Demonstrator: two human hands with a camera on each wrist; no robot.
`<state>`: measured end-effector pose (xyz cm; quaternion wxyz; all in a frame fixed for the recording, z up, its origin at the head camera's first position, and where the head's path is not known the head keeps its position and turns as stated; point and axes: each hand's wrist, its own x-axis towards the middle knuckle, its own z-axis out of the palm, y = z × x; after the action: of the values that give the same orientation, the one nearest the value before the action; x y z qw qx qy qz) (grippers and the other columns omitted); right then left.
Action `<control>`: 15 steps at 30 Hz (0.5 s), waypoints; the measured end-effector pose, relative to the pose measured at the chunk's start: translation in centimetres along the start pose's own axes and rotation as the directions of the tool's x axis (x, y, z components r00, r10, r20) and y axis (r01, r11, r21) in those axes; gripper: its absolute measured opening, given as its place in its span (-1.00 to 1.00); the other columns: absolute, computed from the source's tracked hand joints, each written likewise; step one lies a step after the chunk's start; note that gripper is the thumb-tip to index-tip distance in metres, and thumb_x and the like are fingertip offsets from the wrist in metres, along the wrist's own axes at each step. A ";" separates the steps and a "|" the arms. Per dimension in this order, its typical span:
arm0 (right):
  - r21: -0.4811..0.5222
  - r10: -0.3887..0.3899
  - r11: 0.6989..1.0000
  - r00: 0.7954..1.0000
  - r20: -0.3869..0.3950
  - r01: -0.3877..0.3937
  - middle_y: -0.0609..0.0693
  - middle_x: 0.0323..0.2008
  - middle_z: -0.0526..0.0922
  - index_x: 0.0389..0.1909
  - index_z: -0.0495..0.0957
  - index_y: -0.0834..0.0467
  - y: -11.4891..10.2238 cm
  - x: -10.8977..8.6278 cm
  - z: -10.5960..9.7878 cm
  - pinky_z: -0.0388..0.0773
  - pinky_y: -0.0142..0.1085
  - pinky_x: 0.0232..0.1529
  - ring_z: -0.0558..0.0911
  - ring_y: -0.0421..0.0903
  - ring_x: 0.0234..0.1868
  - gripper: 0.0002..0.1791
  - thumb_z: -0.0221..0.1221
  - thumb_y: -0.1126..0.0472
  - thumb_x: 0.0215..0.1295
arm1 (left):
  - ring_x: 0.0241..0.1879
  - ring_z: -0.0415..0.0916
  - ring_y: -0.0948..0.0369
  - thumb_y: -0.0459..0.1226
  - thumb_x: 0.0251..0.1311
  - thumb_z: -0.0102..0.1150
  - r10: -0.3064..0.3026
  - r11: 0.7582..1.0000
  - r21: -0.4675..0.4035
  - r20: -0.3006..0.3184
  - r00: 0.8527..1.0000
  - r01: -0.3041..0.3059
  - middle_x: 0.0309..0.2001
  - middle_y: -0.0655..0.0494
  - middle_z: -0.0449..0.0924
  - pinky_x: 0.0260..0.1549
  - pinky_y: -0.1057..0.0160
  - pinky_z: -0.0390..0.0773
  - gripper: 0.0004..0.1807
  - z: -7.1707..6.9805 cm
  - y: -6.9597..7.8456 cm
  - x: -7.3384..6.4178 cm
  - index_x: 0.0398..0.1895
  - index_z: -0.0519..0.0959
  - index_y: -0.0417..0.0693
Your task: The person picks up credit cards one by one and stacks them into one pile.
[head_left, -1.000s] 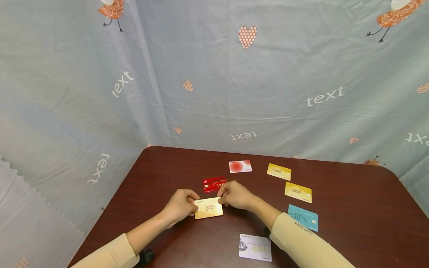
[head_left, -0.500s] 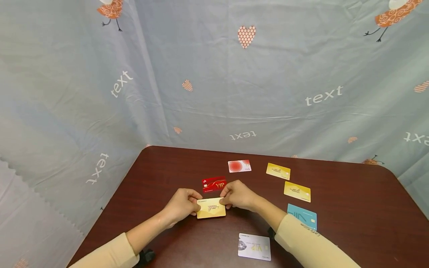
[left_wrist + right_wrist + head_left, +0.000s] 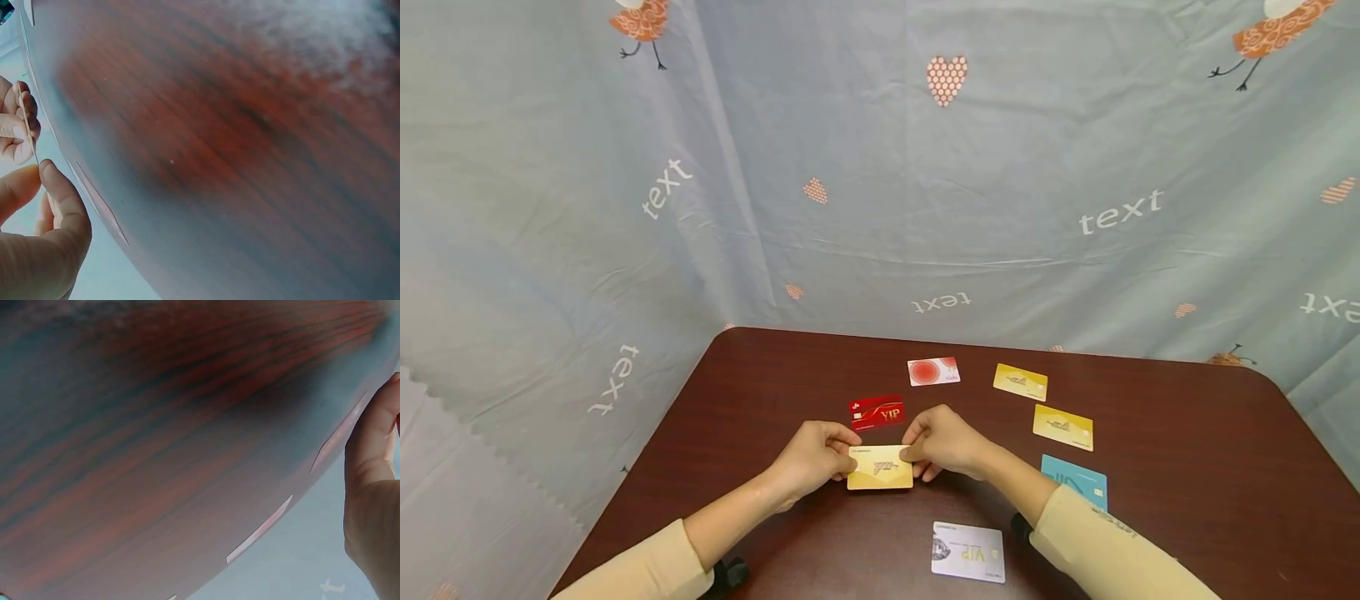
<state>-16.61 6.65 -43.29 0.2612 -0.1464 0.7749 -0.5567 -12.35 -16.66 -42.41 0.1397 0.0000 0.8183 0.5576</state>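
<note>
A pale gold card is held up between both hands near the middle of the table, its printed face toward the head camera. My left hand pinches its left edge between thumb and fingers. At the opposite end, my right hand pinches the upper right corner. In the left wrist view the card appears edge-on, clear of the tabletop, with the left hand gripping its near end. The right wrist view catches only part of the right hand; the card is outside it.
Just behind the hands lies a red VIP card, and farther back a white card with red circles. Two yellow cards and a teal card lie right. A white VIP card sits nearer on the dark wooden table.
Both hands have shifted slightly right with the gold card, which has turned more level. The right hand has uncovered the red card's right end. The head view has drifted slightly.
</note>
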 end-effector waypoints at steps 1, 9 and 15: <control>0.006 0.003 1.000 1.000 0.002 -0.003 0.15 -0.53 0.67 -0.30 0.60 0.36 0.1 -0.1 -0.1 0.69 -0.30 -0.55 0.65 -0.12 -0.59 -0.89 0.35 0.42 0.29 | -0.45 0.51 0.15 -0.62 0.09 0.30 0.002 1.000 -0.003 0.006 1.000 -0.002 -0.36 -0.07 0.54 -0.40 0.23 0.65 -0.69 0.0 0.1 0.0 -0.05 0.63 -0.45; 0.018 0.002 1.000 1.000 -0.002 -0.002 0.16 -0.51 0.67 -0.29 0.61 0.36 0.7 -0.7 -0.9 0.71 -0.25 -0.53 0.67 -0.11 -0.58 -0.89 0.36 0.40 0.30 | -0.43 0.56 0.16 -0.57 0.12 0.35 0.015 1.000 -0.021 0.065 0.998 -0.014 -0.32 -0.07 0.57 -0.36 0.22 0.69 -0.65 0.3 0.4 0.3 0.00 0.62 -0.45; 0.022 -0.007 1.000 1.000 0.007 0.007 0.16 -0.52 0.67 -0.27 0.61 0.37 1.0 -1.5 -1.4 0.71 -0.26 -0.52 0.68 -0.10 -0.57 -0.87 0.36 0.39 0.31 | -0.42 0.58 0.16 -0.56 0.12 0.36 0.029 0.999 -0.033 0.093 0.995 -0.027 -0.34 -0.05 0.57 -0.34 0.17 0.72 -0.64 0.8 0.3 0.5 0.02 0.62 -0.47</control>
<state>-16.11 8.82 -43.50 0.2635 -0.1482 0.7672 -0.5657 -12.66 -15.76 -42.49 0.1700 0.0354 0.8019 0.5717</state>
